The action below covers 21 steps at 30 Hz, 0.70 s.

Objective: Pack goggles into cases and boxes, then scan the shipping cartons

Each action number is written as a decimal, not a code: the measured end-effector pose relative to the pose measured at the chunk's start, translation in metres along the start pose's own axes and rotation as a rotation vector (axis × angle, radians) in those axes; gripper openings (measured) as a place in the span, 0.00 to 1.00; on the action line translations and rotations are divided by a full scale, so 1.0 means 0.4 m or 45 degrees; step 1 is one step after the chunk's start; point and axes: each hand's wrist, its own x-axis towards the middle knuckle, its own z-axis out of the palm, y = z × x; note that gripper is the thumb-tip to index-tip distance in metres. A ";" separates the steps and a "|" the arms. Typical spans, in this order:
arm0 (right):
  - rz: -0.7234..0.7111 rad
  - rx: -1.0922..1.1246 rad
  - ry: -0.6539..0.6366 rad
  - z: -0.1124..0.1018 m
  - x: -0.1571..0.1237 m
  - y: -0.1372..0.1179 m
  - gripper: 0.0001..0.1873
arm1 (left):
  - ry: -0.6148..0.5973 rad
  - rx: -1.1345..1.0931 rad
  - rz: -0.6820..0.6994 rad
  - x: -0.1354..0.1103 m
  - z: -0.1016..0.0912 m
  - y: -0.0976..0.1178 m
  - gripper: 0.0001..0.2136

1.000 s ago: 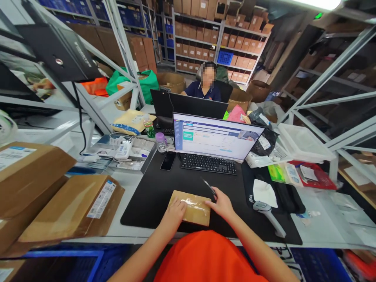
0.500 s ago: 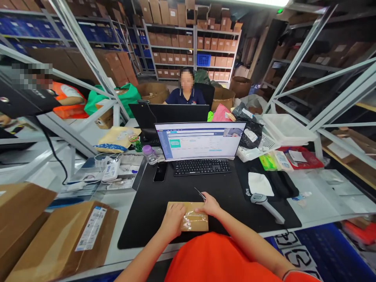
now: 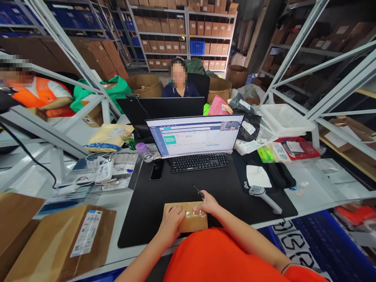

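- A co-worker in an orange vest (image 3: pixel 38 96) is shown more fully at upper left than in the earlier frame.
- A small cardboard parcel (image 3: pixel 194 223), banded with clear tape (image 3: pixel 194 213), is lying on the black desk mat (image 3: pixel 141 227), lower centre.
- The left hand (image 3: pixel 173 224) is pressed flat on the parcel, with nothing gripped.
- The right hand (image 3: pixel 208 203) is half closed on a slim pointed tool (image 3: pixel 198 190), and the parcel is touched by it.

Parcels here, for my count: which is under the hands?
The small taped parcel on the black mat; the larger labelled carton lies to its left, untouched.
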 end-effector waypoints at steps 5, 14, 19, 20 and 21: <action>-0.086 -0.151 0.058 -0.055 -0.068 -0.022 0.30 | -0.002 -0.072 -0.050 -0.011 0.032 -0.014 0.24; -0.450 -0.981 -0.141 -0.173 -0.230 -0.066 0.21 | 0.110 -0.210 -0.076 -0.002 0.087 -0.042 0.25; -0.524 -1.139 -0.214 -0.149 -0.217 -0.113 0.19 | 0.148 -0.239 0.007 0.003 0.096 -0.059 0.22; -0.534 -1.162 -0.223 -0.144 -0.215 -0.122 0.19 | 0.152 -0.243 0.021 0.002 0.097 -0.061 0.21; -0.544 -1.184 -0.230 -0.140 -0.214 -0.132 0.19 | 0.155 -0.247 0.032 0.000 0.098 -0.063 0.21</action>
